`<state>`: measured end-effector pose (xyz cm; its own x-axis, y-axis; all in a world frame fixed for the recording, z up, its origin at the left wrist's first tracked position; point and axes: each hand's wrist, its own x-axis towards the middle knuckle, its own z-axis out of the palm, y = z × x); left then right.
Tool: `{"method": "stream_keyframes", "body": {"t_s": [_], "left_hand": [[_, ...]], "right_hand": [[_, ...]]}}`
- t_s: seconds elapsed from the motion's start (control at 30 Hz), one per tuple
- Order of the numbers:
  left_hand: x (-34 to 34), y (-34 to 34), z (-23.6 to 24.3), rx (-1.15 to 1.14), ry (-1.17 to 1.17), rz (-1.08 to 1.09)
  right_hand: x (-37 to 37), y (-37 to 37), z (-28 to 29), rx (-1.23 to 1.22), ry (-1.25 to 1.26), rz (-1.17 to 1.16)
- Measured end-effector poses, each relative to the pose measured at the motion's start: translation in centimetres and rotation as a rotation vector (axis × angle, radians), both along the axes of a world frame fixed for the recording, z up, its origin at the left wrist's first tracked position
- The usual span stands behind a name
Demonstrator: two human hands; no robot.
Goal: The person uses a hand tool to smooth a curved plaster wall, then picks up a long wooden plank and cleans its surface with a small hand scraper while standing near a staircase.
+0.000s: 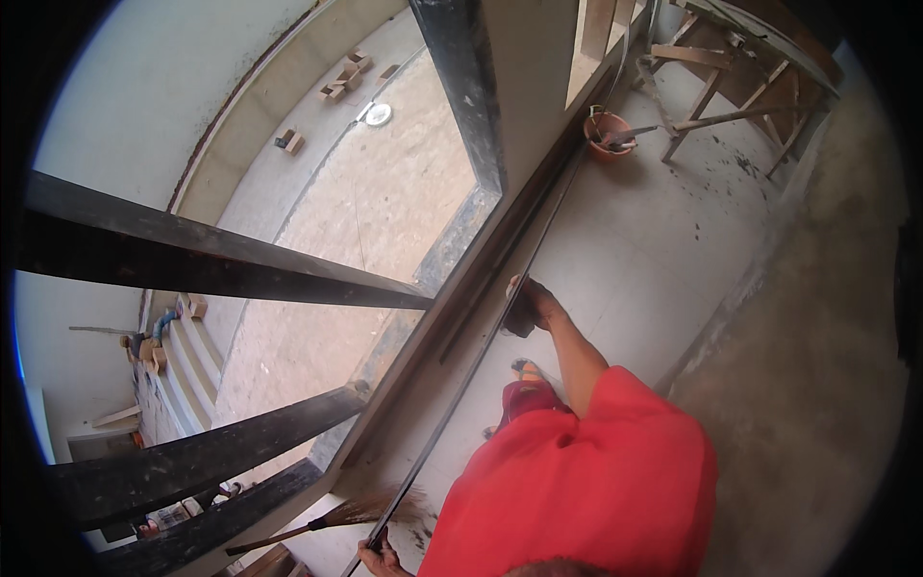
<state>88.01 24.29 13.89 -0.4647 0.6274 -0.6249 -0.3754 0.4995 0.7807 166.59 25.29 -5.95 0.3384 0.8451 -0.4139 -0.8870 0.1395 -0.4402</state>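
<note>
My left hand (380, 555), at the bottom edge of the head view, grips the near end of a long, thin dark metal bar (451, 404). The bar runs diagonally up toward the back right. Farther along it, my right hand (538, 306) is closed on a dark, cloth-like piece (517, 319) wrapped against the bar, its exact shape hard to make out. A straw broom (354, 513) lies beside my left hand. My sandalled foot (527, 367) shows on the pale tiled floor (625, 260) below the bar.
Dark railing posts (221, 266) stand left, above a lower level with steps (192, 370), small boxes (338, 88) and a person (154, 341). An orange bucket (598, 144) of tools and a wooden trestle (716, 67) stand at the back right, along a bare wall (808, 317).
</note>
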Motion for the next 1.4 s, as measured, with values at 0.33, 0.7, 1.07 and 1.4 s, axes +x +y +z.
{"method": "stream_keyframes", "body": {"t_s": [0.33, 0.7, 1.07, 1.4], "left_hand": [[11.8, 2.8, 2.8, 0.034, 0.015, 0.136], [18.0, 9.3, 4.5, -0.015, 0.048, 0.211], [13.1, 13.5, -9.3, -0.24, 0.045, 0.127], [10.6, 20.4, -27.5, -0.349, -0.108, 0.156]], "right_hand": [[4.5, 6.1, -3.8, -0.012, 0.152, 0.076], [7.1, 14.3, -11.1, -0.05, 0.157, 0.098], [5.6, 14.3, -14.9, -0.564, -0.156, 0.083], [-2.3, 7.1, -10.1, -0.681, -0.46, 0.351]]}}
